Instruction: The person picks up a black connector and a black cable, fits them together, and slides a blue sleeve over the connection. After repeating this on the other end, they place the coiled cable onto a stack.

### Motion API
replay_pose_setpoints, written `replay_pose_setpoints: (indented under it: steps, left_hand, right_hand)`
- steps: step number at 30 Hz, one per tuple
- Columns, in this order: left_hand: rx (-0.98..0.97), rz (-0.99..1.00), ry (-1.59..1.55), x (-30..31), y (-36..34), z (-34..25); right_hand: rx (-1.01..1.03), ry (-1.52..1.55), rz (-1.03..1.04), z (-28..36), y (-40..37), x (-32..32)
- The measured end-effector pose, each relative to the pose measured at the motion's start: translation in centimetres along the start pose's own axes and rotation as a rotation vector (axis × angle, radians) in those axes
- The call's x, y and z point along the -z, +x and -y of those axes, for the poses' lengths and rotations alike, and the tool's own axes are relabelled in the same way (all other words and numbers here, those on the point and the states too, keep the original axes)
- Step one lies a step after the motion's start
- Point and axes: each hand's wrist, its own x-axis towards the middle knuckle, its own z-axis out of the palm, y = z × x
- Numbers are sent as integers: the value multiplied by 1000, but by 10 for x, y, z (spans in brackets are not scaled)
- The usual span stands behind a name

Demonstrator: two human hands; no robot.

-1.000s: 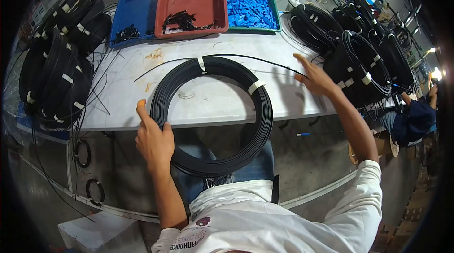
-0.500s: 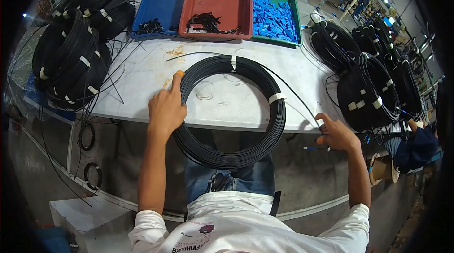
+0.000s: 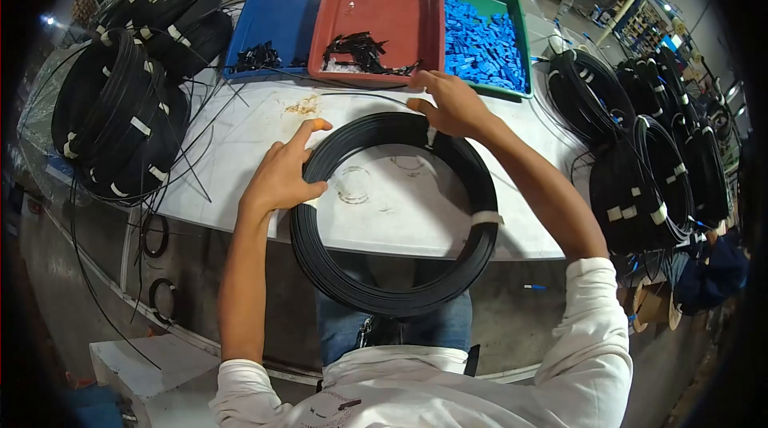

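A large coil of black cable (image 3: pixel 470 256), bound with white tape bands, lies flat, its near part overhanging the table edge above my lap. My left hand (image 3: pixel 278 174) is at its left side, index finger and thumb spread apart, the thumb resting over the windings. The other left fingers are partly hidden. My right hand (image 3: pixel 456 106) reaches across to the coil's far side beside a tape band (image 3: pixel 432 137), thumb and index finger apart. A loose cable end (image 3: pixel 360 95) runs left from near the right thumb.
Behind the coil stand a blue tray (image 3: pixel 276 16) and a red tray (image 3: pixel 384 8) with small black pieces, and a green tray (image 3: pixel 524 44) full of blue pieces. Stacked cable coils (image 3: pixel 120 120) rise at left, more coils (image 3: pixel 640 196) at right. The white table (image 3: pixel 528 220) ends before my lap.
My right hand has moved from the right table edge to the coil's far side. The strand it held no longer stretches out to the right. The coil's tape bands have shifted clockwise.
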Motion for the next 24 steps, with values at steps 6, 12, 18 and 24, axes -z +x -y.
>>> replay_pose_setpoints:
  steps: [6,12,18,24]
  left_hand:
    - [-135,48,49,-1,18,2]
    - [-257,183,13,-6,54,-3]
    - [-453,199,-19,-15,89,5]
    - [-334,72,-372,-35,71,15]
  right_hand:
    - [-139,158,87,-25,46,-56]
    - [-120,216,173,-18,41,-43]
    - [-60,114,319,-34,47,-39]
    - [-178,33,345,-45,35,-30]
